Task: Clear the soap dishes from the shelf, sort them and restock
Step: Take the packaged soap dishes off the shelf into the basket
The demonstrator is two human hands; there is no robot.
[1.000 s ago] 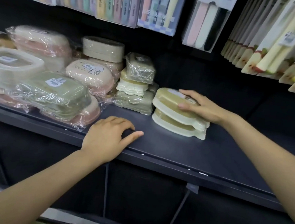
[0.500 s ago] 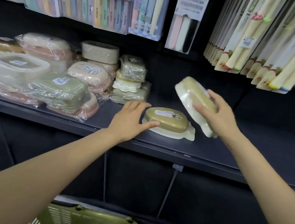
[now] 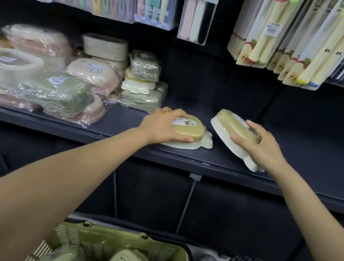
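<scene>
Two olive-and-cream soap dishes are at the middle of the dark shelf (image 3: 216, 165). One soap dish (image 3: 189, 132) lies flat on the shelf, and my left hand (image 3: 163, 125) grips it from above, thumb on its near side. The other soap dish (image 3: 235, 133) is tilted, lifted off the shelf, held by my right hand (image 3: 261, 146) with fingers curled round it. Several wrapped soap dishes (image 3: 56, 91) in pink, green and cream are piled on the shelf's left part.
A green plastic basket (image 3: 103, 241) stands on the floor below me with soap dishes (image 3: 128, 259) inside. Packs of toothbrushes (image 3: 193, 13) hang above the shelf, more hanging packs (image 3: 278, 46) at upper right. The shelf's right part is bare.
My right hand lifted the top dish off the stack of two and tilted it. My left hand moved from the shelf edge onto the lower dish and now grips it.
</scene>
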